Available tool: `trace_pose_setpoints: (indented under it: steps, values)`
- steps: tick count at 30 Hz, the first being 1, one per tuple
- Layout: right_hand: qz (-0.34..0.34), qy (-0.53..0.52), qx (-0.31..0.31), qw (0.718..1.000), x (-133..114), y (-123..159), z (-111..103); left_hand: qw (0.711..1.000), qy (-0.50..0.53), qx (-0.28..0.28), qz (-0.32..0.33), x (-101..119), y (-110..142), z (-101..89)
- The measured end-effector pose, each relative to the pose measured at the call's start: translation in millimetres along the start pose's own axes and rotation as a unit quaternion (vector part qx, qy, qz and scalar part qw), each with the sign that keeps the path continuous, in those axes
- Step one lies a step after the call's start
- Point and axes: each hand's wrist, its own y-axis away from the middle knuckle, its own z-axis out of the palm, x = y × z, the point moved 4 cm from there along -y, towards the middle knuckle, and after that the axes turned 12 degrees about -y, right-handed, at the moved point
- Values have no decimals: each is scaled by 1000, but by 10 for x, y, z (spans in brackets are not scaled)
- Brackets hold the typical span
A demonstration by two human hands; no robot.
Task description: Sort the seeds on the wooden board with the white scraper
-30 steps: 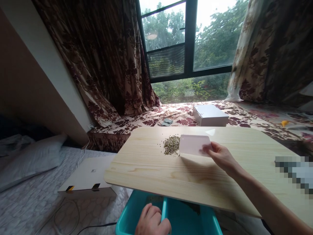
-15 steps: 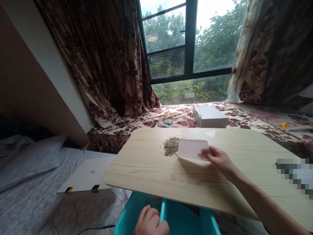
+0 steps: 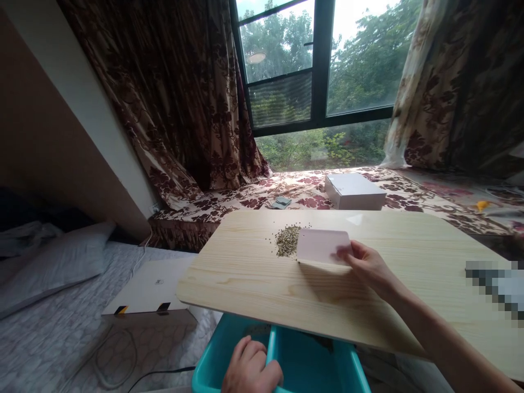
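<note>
My right hand pinches the right end of a thin, pale pink translucent sheet between thumb and fingers. The sheet's left edge meets a pile of small greenish-brown beans or seeds on a light wooden board, with a few loose ones around it. Below the board's near edge, my left hand is closed over the divider of a teal two-compartment bin; its fingertips are partly hidden. Some dark material shows inside the bin, partly under the board.
A flat white box lies on the bed at left, near a pillow and a dark cable. Beyond the board, a white box and a folded grey-green cloth rest on the flowered window seat. A blurred-out object lies at the board's right.
The view has shifted slightly. Both hands keep their grips, and the sheet stays against the right side of the pile with little visible movement.
</note>
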Motion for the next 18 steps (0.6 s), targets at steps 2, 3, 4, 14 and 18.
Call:
trace_pose_setpoints:
  steps: [2,3,4,14,18]
  values:
    - [-5,-3,2,1000,3,-5,1,1000,-1,-4,0,-9,-5,-16]
    - [-5,-2,0,1000,5,-5,3,1000,-2,-6,-1,-14,-6,-22]
    - [-5,1,-2,1000,5,-4,4,1000,-2,-9,-2,-19,-6,-26]
    - [3,-4,-14,1000,-68,61,46,999,13,-9,-29,-29,-29,-93]
    - [11,-10,-25,1000,-80,84,80,999,26,1,-34,-34,-44,-104]
